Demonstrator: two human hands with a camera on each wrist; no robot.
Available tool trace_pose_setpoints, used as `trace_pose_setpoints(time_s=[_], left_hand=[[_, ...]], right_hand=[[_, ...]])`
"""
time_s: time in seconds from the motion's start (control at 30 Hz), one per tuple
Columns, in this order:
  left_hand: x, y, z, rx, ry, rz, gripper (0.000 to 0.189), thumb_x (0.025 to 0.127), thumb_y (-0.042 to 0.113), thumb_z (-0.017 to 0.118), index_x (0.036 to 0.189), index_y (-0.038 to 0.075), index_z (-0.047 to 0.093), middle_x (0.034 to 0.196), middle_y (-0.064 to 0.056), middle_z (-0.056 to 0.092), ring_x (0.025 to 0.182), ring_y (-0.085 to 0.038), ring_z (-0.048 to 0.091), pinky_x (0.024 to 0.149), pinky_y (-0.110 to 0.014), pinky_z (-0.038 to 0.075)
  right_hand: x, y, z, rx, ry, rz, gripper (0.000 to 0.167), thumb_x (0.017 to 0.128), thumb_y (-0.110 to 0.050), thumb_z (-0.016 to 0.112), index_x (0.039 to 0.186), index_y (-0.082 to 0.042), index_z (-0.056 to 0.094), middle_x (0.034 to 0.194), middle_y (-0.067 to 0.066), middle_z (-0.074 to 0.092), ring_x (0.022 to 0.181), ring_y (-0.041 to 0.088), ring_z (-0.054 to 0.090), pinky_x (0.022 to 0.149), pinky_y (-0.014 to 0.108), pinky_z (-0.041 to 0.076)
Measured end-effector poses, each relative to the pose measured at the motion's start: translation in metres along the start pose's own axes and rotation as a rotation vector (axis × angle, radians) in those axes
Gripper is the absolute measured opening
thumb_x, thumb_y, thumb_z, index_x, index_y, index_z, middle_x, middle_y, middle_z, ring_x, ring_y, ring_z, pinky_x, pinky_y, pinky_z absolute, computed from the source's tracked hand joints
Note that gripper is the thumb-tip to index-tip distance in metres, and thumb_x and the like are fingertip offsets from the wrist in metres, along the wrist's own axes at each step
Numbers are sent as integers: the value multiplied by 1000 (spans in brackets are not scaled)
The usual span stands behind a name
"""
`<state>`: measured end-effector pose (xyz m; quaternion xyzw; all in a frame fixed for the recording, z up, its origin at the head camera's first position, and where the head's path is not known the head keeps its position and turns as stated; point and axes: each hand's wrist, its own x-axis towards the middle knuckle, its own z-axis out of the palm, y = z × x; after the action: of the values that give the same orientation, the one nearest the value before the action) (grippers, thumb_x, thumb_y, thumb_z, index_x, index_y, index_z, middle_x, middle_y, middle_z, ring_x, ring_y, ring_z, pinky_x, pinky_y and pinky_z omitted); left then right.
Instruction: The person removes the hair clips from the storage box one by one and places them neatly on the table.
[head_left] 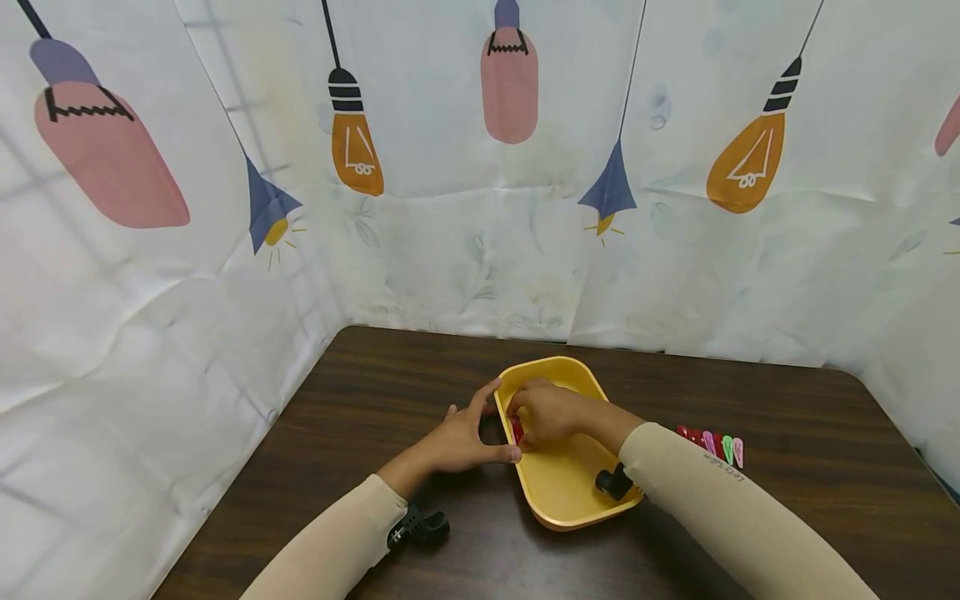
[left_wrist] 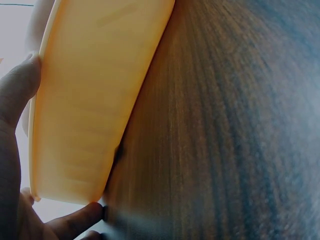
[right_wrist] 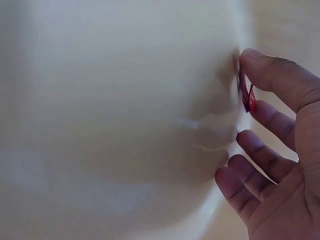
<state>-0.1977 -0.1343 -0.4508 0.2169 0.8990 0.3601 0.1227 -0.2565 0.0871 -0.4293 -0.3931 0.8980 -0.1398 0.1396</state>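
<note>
The right sleeve (head_left: pixel 738 521) and left sleeve (head_left: pixel 337 542) lie nearest the camera, converging on a yellow tray (head_left: pixel 558 483). The tray rests on the table (head_left: pixel 420 367), about midway between its left and right edges. The tray's long axis runs from near side toward the table's far edge, with its far end canted slightly left.

Right hand (head_left: pixel 555 415): positioned inside the tray, reaching in across the right rim. Thumb and forefinger pinch a red clip (right_wrist: pixel 246 92); the other fingers are partly bent. The clip is at the inner face of the tray's left wall. Its long axis runs roughly parallel to that wall, from thumb to forefinger. Contact between clip and wall cannot be confirmed.

Left hand (head_left: pixel 461 437): positioned outside the same wall, thumb and fingers spread and set against the rim, clasping nothing.

Governing relation (judged): the left wall stands between the hands. The clip lies on its inner side, at the right fingertips, making the right hand the nearer; alignment of clip and wall is critical.

Row of clips (head_left: pixel 711 446): on the table, right of the tray, toward the table's right edge.
</note>
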Motion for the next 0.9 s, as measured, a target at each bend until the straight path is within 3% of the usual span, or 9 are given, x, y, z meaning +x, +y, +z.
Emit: trace_pose_setpoints(time_s=[0.17, 0.3, 0.47, 0.7, 0.9], left_hand=[[0, 0, 0, 9, 3, 0, 118, 81, 70, 75, 165, 28, 4, 146, -10, 56, 134, -30, 54, 117, -68, 2], [0, 1, 0, 10, 2, -7, 117, 81, 70, 74, 165, 28, 4, 145, -10, 56, 132, -30, 56, 118, -67, 2], [0, 2, 0, 12, 2, -15, 117, 81, 71, 74, 165, 28, 5, 146, -9, 56, 131, -30, 56, 118, -67, 2], [0, 1, 1, 11, -1, -22, 118, 80, 72, 74, 165, 28, 5, 144, -10, 57, 131, -30, 56, 118, -66, 3], [1, 2, 1, 8, 0, -30, 118, 80, 72, 75, 165, 29, 5, 144, -11, 57, 130, -30, 57, 119, -66, 2]], right_hand=[[-3, 3, -8, 35, 21, -34, 41, 83, -19, 83, 120, -8, 71, 113, 0, 67, 105, 20, 60, 101, 39, 47], [-7, 3, -19, 103, 14, 16, 44, 85, -20, 84, 125, -8, 69, 119, 0, 67, 114, 21, 61, 104, 41, 48], [-15, 4, -32, 167, 20, 46, 45, 85, -21, 85, 125, -6, 68, 110, -4, 68, 110, 22, 64, 99, 42, 50], [-24, 11, -42, 148, 47, 49, 47, 85, -26, 86, 126, -9, 68, 107, -9, 66, 105, 18, 63, 95, 39, 52], [-36, 10, -52, 160, 46, 93, 51, 86, -27, 86, 130, -9, 67, 111, -5, 68, 109, 22, 63, 98, 44, 52]])
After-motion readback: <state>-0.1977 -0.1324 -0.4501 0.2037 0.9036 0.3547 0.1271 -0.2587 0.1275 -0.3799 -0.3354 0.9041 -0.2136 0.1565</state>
